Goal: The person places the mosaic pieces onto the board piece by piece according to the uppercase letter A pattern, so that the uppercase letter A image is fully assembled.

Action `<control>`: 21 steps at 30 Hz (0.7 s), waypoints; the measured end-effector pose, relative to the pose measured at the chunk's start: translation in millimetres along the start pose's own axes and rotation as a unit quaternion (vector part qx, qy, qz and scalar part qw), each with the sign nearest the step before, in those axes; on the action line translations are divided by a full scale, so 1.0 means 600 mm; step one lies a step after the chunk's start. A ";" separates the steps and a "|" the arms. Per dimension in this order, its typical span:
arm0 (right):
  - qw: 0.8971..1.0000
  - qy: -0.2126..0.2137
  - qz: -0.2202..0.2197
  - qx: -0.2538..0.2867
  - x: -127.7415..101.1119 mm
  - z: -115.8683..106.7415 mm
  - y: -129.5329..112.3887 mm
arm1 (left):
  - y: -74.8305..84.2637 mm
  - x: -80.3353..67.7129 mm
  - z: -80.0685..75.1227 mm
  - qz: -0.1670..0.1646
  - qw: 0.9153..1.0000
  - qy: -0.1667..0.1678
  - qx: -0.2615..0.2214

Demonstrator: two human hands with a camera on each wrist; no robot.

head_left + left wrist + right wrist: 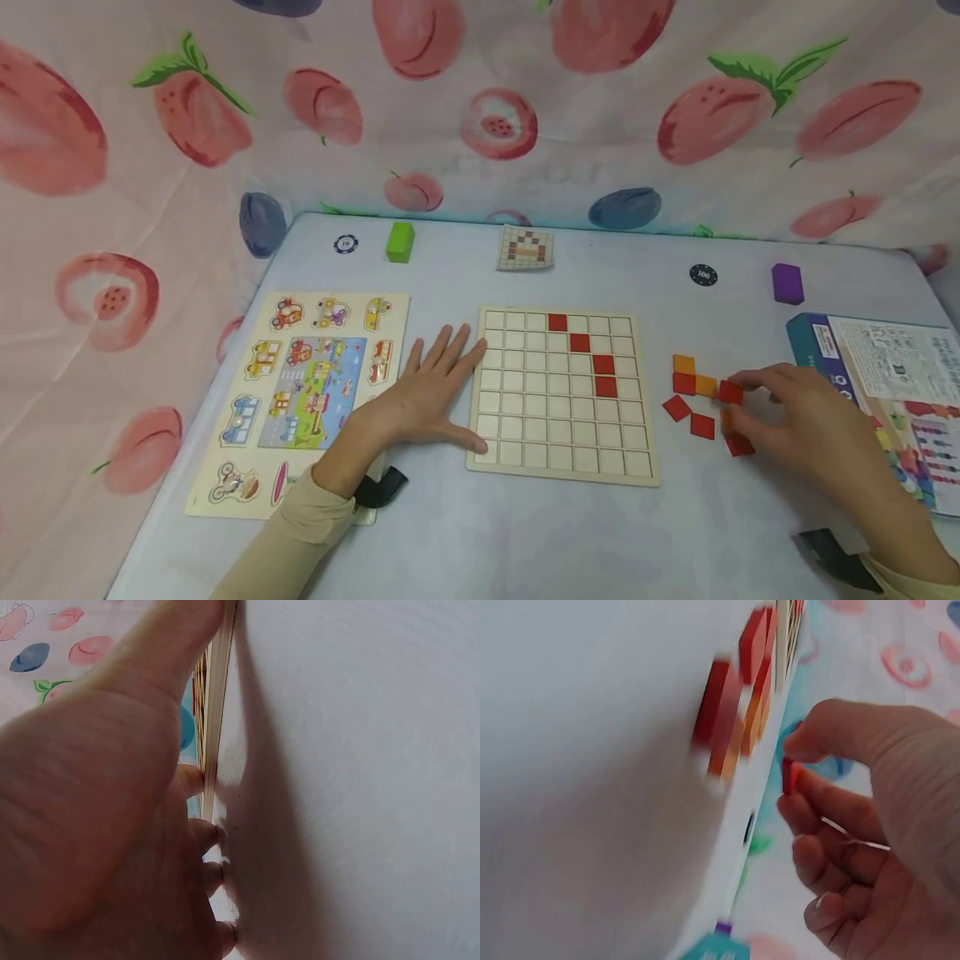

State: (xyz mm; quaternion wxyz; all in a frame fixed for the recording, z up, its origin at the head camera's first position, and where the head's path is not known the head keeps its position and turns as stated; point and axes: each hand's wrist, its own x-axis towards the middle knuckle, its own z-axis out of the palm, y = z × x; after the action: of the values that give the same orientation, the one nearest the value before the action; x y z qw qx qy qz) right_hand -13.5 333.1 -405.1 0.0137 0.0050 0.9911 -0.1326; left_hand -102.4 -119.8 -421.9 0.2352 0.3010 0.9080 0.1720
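Observation:
A wooden grid board (525,433) lies in the middle of the table, with several red square tiles (579,342) set in a slanting line in its upper right cells. My left hand (420,404) is spread flat at the board's left edge, its thumb and a fingertip on the rim. Between thumb and index finger, my right hand (802,425) pinches a red tile (731,392), seen edge-on in the right wrist view. Beneath and left of that hand lie loose red tiles (702,427) and orange tiles (684,364); the fingers partly cover some of them.
Left stands a vehicle puzzle board (390,333). A pattern card (525,248), a green block (401,242), a purple block (787,284), a white-and-blue chip (346,244) and a black chip (703,275) line the back. A printed box (817,350) lies far right, beside the right hand.

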 end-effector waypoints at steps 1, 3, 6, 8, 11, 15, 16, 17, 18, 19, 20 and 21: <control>1.000 0.012 -0.021 0.006 0.001 0.001 -0.009 | 0.000 0.000 0.000 0.000 1.000 0.000 0.001; 0.998 0.030 -0.061 0.017 0.004 0.006 -0.029 | 0.000 0.000 0.000 0.000 1.000 0.000 0.002; 0.991 0.054 -0.119 0.027 0.009 0.016 -0.062 | 0.001 0.000 0.000 0.001 1.000 0.001 0.002; 0.987 0.051 -0.146 0.035 0.015 0.024 -0.088 | 0.000 -0.001 0.001 0.000 1.000 0.002 0.001; 0.984 0.028 -0.172 0.034 0.023 0.034 -0.123 | -0.001 -0.002 0.002 -0.001 1.000 0.003 -0.001; 0.980 -0.010 -0.197 0.019 0.033 0.046 -0.155 | 0.000 -0.002 0.002 -0.001 1.000 -0.002 -0.001; 0.979 -0.017 -0.200 0.016 0.035 0.048 -0.159 | 0.000 -0.001 0.002 -0.001 1.000 -0.004 -0.002; 0.979 -0.021 -0.201 0.012 0.036 0.050 -0.163 | 0.000 -0.001 0.002 0.000 1.000 -0.005 -0.001; 0.979 -0.025 -0.200 0.009 0.037 0.052 -0.166 | 0.000 0.000 0.002 -0.002 1.000 -0.006 0.000; 0.980 -0.027 -0.198 0.007 0.038 0.054 -0.169 | -0.001 0.000 0.002 -0.003 1.000 -0.007 0.002; 0.980 -0.026 -0.199 0.006 0.038 0.056 -0.170 | -0.001 0.000 0.001 -0.004 1.000 -0.006 0.003; 0.979 -0.024 -0.200 0.007 0.039 0.057 -0.172 | -0.002 -0.001 0.000 -0.005 1.000 -0.006 0.003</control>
State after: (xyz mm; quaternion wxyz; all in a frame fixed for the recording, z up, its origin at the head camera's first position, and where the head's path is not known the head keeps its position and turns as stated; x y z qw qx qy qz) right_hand -37.6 224.8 -411.7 0.0110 -0.1965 0.9705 -0.1391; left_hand -102.4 -120.9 -422.3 0.2402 0.2979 0.9088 0.1661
